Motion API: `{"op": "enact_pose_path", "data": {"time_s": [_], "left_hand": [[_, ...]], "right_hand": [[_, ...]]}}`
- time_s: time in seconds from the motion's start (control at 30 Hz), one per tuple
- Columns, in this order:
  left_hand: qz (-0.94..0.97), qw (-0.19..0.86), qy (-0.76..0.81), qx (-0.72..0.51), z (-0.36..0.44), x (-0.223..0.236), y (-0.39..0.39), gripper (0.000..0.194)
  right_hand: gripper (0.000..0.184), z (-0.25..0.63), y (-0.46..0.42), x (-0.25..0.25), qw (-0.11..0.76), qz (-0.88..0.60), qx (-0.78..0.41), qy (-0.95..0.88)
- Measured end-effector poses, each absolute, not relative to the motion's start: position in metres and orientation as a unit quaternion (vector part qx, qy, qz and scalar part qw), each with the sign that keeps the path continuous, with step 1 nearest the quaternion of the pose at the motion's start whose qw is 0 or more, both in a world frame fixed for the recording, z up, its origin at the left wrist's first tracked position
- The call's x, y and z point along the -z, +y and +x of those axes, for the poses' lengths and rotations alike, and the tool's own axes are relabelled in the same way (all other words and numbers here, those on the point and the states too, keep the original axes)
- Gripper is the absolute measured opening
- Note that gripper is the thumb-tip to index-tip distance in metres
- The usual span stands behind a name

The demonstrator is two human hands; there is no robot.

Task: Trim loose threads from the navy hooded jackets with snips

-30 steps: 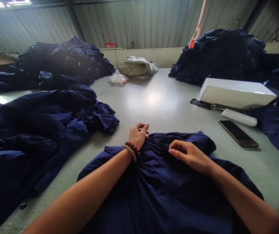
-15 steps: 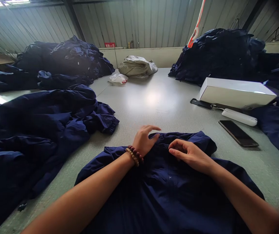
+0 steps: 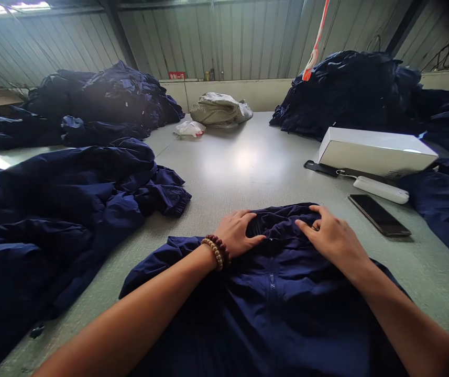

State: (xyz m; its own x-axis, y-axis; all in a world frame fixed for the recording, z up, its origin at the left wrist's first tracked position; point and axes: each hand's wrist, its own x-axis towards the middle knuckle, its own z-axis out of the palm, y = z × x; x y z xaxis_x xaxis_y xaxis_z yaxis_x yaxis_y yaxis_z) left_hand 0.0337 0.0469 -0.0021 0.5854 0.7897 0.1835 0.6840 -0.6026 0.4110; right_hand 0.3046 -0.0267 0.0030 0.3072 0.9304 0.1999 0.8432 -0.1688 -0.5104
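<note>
A navy zip-up jacket (image 3: 255, 314) lies in front of me, its front zip running down the middle and its gathered collar at the far end. My left hand (image 3: 237, 230), with two beaded bracelets (image 3: 217, 248) at the wrist, rests on the left side of the collar, thumb and fingers apart. On the collar's right side is my right hand (image 3: 332, 233). Its thumb and index finger are spread over the fabric, while the other fingers curl partly out of sight.
Loose navy garments (image 3: 70, 209) cover the table's left side. Larger clothing piles (image 3: 350, 94) stand at the back. To the right lie a phone (image 3: 379, 214), a white device (image 3: 381, 189) with a cable, and a white box (image 3: 377, 152). A pale sack (image 3: 220, 109) sits far back.
My right hand has moved right and slightly up along the collar, with thumb and index spreading. The collar lies more opened out, exposing the zip. My left hand has lowered onto the fabric.
</note>
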Motion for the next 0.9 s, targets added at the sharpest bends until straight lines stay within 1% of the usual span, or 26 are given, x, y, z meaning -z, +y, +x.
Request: {"op": "enact_pose_path", "data": {"time_s": [0.1,0.13,0.17,0.2,0.23,0.33,0.37,0.43,0.5,0.53,0.57,0.6,0.63,0.67,0.7,0.73,0.8,0.9], "left_hand": [[0.827,0.130,0.490,-0.243,0.025,-0.010,0.058,0.048],[0.811,0.125,0.513,-0.251,0.021,-0.013,0.063,0.043],[0.801,0.124,0.530,-0.249,0.016,-0.016,0.068,0.038],[0.798,0.128,0.537,-0.241,0.012,-0.017,0.072,0.033],[0.800,0.135,0.536,-0.233,0.009,-0.018,0.075,0.027],[0.809,0.159,0.517,-0.231,0.004,-0.016,0.080,0.015],[0.807,0.166,0.514,-0.240,0.005,-0.015,0.081,0.015],[0.790,0.174,0.521,-0.273,0.007,-0.015,0.082,0.014],[0.756,0.161,0.542,-0.331,0.008,-0.016,0.085,0.017],[0.726,0.150,0.552,-0.381,0.008,-0.016,0.088,0.019],[0.690,0.139,0.557,-0.442,0.007,-0.016,0.090,0.018],[0.651,0.131,0.556,-0.501,0.006,-0.015,0.093,0.016],[0.615,0.128,0.551,-0.549,0.005,-0.014,0.095,0.016],[0.592,0.128,0.545,-0.580,0.004,-0.012,0.096,0.023],[0.587,0.126,0.540,-0.590,0.003,-0.010,0.096,0.031],[0.600,0.119,0.536,-0.582,0.003,-0.008,0.094,0.037],[0.642,0.091,0.519,-0.557,0.005,-0.007,0.088,0.042],[0.747,0.062,0.435,-0.499,0.010,-0.009,0.075,0.031]], "right_hand": [[0.088,0.332,-0.016,0.005,0.227,-0.823,-0.030,-0.520],[0.094,0.340,-0.013,0.007,0.214,-0.836,-0.023,-0.504],[0.095,0.348,-0.010,0.010,0.202,-0.845,-0.022,-0.495],[0.091,0.353,-0.008,0.012,0.191,-0.849,-0.030,-0.492],[0.080,0.357,-0.006,0.012,0.183,-0.849,-0.044,-0.495],[0.041,0.357,-0.005,0.009,0.198,-0.820,-0.099,-0.528],[0.033,0.355,-0.006,0.007,0.224,-0.804,-0.117,-0.539],[0.028,0.348,-0.009,0.002,0.320,-0.764,-0.127,-0.545],[0.032,0.340,-0.011,-0.002,0.451,-0.713,-0.107,-0.526],[0.037,0.336,-0.012,-0.003,0.509,-0.683,-0.094,-0.515],[0.045,0.334,-0.012,-0.003,0.553,-0.657,-0.082,-0.505],[0.056,0.331,-0.011,-0.002,0.579,-0.639,-0.080,-0.501],[0.069,0.330,-0.011,-0.001,0.588,-0.630,-0.083,-0.500],[0.081,0.329,-0.010,0.001,0.583,-0.631,-0.090,-0.504],[0.087,0.328,-0.009,0.003,0.572,-0.636,-0.095,-0.509],[0.088,0.328,-0.008,0.004,0.560,-0.642,-0.096,-0.515],[0.080,0.325,-0.009,0.005,0.536,-0.650,-0.077,-0.533],[0.063,0.317,-0.013,0.000,0.522,-0.641,-0.015,-0.562]]}}
